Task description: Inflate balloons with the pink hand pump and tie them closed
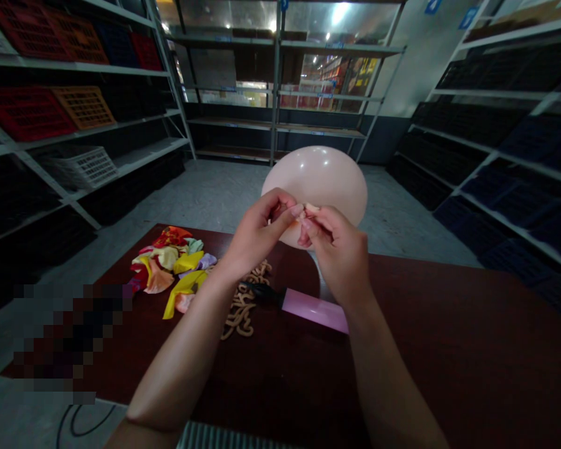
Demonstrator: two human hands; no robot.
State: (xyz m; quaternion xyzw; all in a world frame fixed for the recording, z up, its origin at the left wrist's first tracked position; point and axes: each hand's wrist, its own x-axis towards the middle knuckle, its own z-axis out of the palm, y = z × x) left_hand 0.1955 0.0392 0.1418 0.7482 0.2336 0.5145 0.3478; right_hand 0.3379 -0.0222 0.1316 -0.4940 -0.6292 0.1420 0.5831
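Balloon inflated, held above the bench at centre frame; my left hand and right hand pinch its neck between fingertips, apparently to hold the air in. Pink hand pump lies just below.

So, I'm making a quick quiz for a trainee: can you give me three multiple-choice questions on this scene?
1. Where is the pink pump?
A. On the floor
B. On the table
C. On a shelf

2. How many blown-up balloons show?
A. One
B. Two
C. Three

3. What are the hands doing?
A. Neither touches the balloon
B. One hand alone holds it
C. The left hand and right hand both pinch its narrow end

Answers:
1. B, the pump lies on the tabletop.
2. A, only one is round; the flat balloons lie in a heap.
3. C, the fingers of both hands meet at that end.
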